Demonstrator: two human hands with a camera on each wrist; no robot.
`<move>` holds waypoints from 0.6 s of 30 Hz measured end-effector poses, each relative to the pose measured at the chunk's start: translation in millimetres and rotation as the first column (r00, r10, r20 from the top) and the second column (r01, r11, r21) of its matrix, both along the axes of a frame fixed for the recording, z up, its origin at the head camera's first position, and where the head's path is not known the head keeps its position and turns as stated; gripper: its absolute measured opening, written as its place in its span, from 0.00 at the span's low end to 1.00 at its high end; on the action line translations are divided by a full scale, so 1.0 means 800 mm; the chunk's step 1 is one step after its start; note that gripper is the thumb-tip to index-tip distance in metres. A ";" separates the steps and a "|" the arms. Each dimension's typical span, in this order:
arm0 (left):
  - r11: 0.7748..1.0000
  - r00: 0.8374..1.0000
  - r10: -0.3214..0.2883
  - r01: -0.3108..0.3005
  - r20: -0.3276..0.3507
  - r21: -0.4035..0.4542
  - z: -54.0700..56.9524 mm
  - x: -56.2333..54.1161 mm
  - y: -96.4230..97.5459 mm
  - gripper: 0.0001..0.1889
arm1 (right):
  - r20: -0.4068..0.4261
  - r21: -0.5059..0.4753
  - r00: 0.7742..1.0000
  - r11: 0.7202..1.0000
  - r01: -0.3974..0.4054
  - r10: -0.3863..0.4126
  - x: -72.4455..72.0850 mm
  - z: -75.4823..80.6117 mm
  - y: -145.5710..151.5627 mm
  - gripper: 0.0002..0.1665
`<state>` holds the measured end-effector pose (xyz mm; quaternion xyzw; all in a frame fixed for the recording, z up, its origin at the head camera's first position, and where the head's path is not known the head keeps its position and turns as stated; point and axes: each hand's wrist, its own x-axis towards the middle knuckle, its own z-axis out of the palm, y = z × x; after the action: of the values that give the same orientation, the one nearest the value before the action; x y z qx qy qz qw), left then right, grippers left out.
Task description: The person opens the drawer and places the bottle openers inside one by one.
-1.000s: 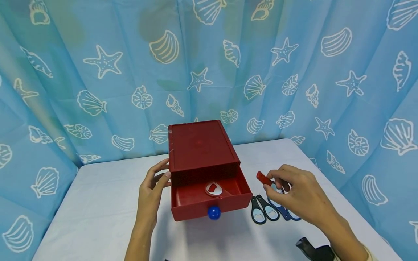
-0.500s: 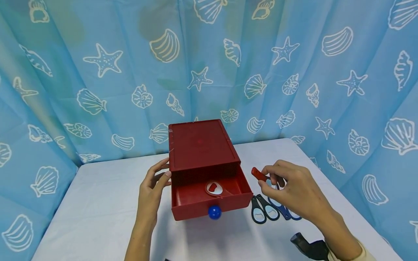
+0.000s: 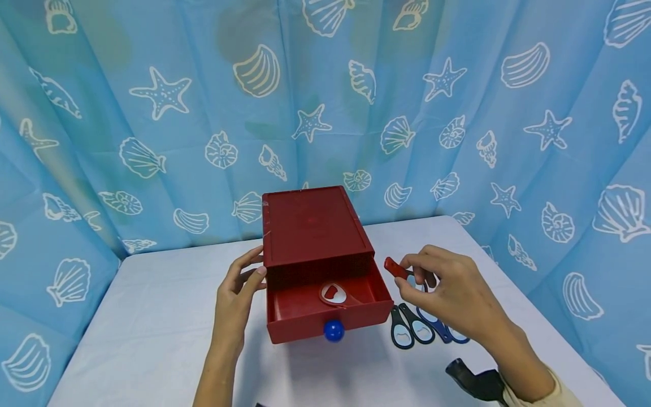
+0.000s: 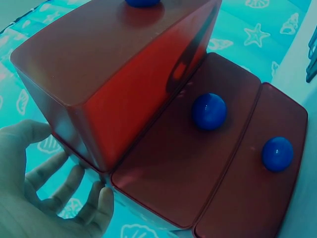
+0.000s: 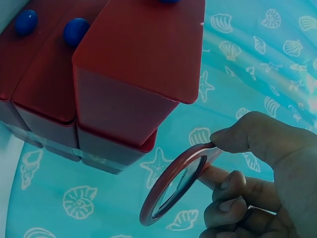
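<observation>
My right hand (image 3: 452, 291) pinches a red magnifying glass (image 5: 157, 186) by its handle between thumb and fingers, just right of the pulled-out drawer. The lens faces sideways in the right wrist view. A red chest of drawers (image 3: 315, 226) stands mid-table with its top drawer (image 3: 297, 330) pulled out by a blue knob (image 3: 334, 331). Inside that drawer lies another red magnifying glass (image 3: 333, 294). Against the chest's left side rests my left hand (image 3: 236, 299), fingers spread; the left wrist view has its fingertips (image 4: 106, 196) at the chest's side edge.
Several black and dark blue magnifying glasses (image 3: 403, 333) lie together on the white table (image 3: 168, 328), right of the drawer. Two lower drawers (image 4: 168, 163) are pushed in, each with a blue knob. A blue shell-print curtain (image 3: 203, 113) closes off the back and sides.
My right hand has shifted left and slightly up, bringing the red magnifying glass nearer the drawer's right wall. My left hand and the chest stay put.
</observation>
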<state>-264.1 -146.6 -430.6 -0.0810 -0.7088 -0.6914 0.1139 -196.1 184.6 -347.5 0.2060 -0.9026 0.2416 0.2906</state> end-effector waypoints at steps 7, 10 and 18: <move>1.000 1.000 0.007 -0.007 0.002 0.000 0.000 0.000 -0.001 0.21 | -0.013 -0.013 1.000 1.000 -0.028 0.027 -0.001 0.005 -0.007 0.14; 1.000 1.000 0.006 -0.006 0.007 0.000 0.001 0.001 -0.001 0.22 | -0.018 -0.011 0.999 0.999 -0.032 0.032 -0.002 0.006 -0.009 0.15; 1.000 1.000 0.004 -0.004 0.004 -0.006 0.002 0.001 0.000 0.21 | -0.029 0.005 0.998 0.999 -0.047 0.047 -0.005 0.010 -0.014 0.16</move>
<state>-263.6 -146.8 -429.2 -0.0786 -0.7113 -0.6892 0.1137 -199.8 173.6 -339.4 0.2313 -0.8937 0.2434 0.2976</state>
